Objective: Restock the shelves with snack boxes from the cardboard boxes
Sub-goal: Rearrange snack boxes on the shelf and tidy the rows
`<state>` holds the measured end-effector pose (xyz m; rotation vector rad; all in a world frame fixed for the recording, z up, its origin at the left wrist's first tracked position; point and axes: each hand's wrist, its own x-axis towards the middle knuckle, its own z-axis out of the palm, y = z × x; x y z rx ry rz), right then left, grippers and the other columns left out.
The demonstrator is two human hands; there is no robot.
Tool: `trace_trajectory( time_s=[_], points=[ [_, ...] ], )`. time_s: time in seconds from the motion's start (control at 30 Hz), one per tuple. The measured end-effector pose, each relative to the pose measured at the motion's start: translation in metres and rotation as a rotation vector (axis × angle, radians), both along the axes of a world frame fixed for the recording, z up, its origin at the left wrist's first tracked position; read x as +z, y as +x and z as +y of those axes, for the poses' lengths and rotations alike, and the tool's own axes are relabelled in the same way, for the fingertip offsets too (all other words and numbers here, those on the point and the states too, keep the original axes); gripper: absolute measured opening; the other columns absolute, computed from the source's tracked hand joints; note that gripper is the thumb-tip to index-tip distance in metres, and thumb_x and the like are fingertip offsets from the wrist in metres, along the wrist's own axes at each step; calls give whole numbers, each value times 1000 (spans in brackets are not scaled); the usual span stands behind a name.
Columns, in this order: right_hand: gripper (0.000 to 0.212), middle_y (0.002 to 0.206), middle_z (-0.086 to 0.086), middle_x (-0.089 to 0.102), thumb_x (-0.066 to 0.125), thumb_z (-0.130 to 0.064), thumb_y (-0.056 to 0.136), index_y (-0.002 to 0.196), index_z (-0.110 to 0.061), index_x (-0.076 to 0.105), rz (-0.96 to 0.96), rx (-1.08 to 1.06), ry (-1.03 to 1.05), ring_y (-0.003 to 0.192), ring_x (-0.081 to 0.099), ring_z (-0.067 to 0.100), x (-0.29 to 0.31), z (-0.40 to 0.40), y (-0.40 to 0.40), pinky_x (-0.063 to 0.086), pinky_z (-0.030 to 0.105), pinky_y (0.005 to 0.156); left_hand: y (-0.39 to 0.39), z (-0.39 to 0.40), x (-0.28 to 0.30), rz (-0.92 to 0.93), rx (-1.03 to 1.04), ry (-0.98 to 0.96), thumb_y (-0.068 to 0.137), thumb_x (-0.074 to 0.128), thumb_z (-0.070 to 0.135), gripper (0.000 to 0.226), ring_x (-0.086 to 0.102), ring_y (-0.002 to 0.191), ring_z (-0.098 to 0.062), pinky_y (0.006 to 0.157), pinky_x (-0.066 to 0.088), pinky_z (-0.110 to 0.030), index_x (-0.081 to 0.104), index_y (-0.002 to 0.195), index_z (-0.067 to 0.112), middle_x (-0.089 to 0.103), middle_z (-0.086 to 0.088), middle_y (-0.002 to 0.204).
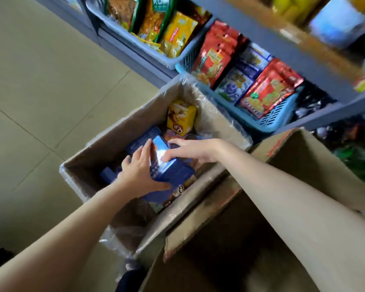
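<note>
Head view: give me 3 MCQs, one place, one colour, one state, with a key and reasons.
1. Where is the yellow box?
A. On the floor
B. At the far end inside the carton
C. In a basket

2. What colour is the box between the two hands?
A. Blue
B. Green
C. Red

3. How does the left hand lie?
A. Fist, away from the box
B. Hanging outside the carton
C. Flat against the blue box

Key: B, it stands against the carton's far wall; A, the box is dark blue; C, fingers straight on the box's side, with the right hand on the other side.
</note>
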<state>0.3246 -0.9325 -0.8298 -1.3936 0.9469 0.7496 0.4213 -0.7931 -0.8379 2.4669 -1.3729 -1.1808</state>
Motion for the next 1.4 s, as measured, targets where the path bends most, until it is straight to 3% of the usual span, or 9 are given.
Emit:
trace_trajectory(
  time_s=[0.2, 0.33, 0.57, 0.73, 0.83, 0.97, 1.13, 1.3, 1.4],
  points=[
    [81, 128, -2, 49, 68, -54, 75, 141, -27, 28, -21, -91, -55, 84, 53, 6, 132, -21, -81, 48, 25, 71, -57, -27, 127, -112, -181, -101, 58, 79, 53, 125, 41, 122, -30, 107, 33, -37, 0, 149, 21, 33, -6, 135],
    [67, 121, 5, 58, 67, -53, 78, 133, -28, 37, -43, -107, -127, 85, 56, 17, 250, -40, -136, 47, 33, 80, -93, -39, 232, -398, -391, -340, 38, 77, 64, 121, 58, 92, -36, 58, 58, -45, 20, 137, 23, 58, -10, 115],
    [76, 132, -2, 48, 71, -37, 81, 140, -29, 24, -253, -121, -391, 103, 57, 16, 474, -71, -179, 54, 27, 74, -131, -89, 435, -516, -380, -691, 33, 76, 60, 121, 58, 88, -34, 62, 58, -42, 31, 137, 18, 57, -7, 110],
    [62, 117, -13, 47, 71, -28, 82, 131, -30, 32, -422, -301, -511, 92, 55, 5, 598, -60, -235, 49, 13, 60, -137, -93, 555, -187, -288, -870, 40, 57, 83, 133, 31, 134, -28, 110, 28, -36, 12, 148, 17, 28, -11, 146],
    [67, 118, -2, 59, 74, -20, 79, 134, -25, 36, -476, -371, -585, 97, 63, 10, 671, -42, -276, 54, 23, 79, -143, -85, 615, 31, -260, -908, 41, 52, 92, 134, 39, 128, -28, 105, 34, -30, 18, 147, 19, 36, -18, 140],
    [66, 130, -1, 53, 79, -20, 74, 127, -32, 41, -558, -341, -775, 115, 55, 12, 767, -14, -330, 41, 32, 105, -182, -74, 727, 371, -238, -887, 48, 88, 47, 112, 64, 72, 2, 62, 51, -10, 24, 138, 30, 53, -8, 119],
    [75, 121, 5, 49, 66, -4, 83, 142, -26, 27, -632, -320, -1000, 102, 53, 12, 865, 22, -379, 45, 13, 80, -254, -82, 843, 597, -367, -1006, 49, 89, 41, 99, 60, 86, 2, 65, 48, -3, 37, 132, 25, 54, -4, 118],
    [81, 132, 15, 45, 70, -15, 83, 145, -28, 20, -431, -102, -1248, 111, 50, 16, 932, 41, -432, 42, 24, 91, -334, -98, 892, 561, -627, -887, 54, 86, 39, 106, 60, 94, -2, 87, 49, -20, 29, 142, 24, 58, 9, 112],
    [81, 129, 11, 51, 70, -15, 82, 146, -25, 21, -384, -45, -1289, 100, 52, 10, 950, 41, -471, 41, 15, 82, -378, -108, 905, 675, -642, -807, 78, 73, 13, 69, 61, 79, 2, 66, 50, -10, 35, 135, 26, 58, 5, 108]
  ],
)
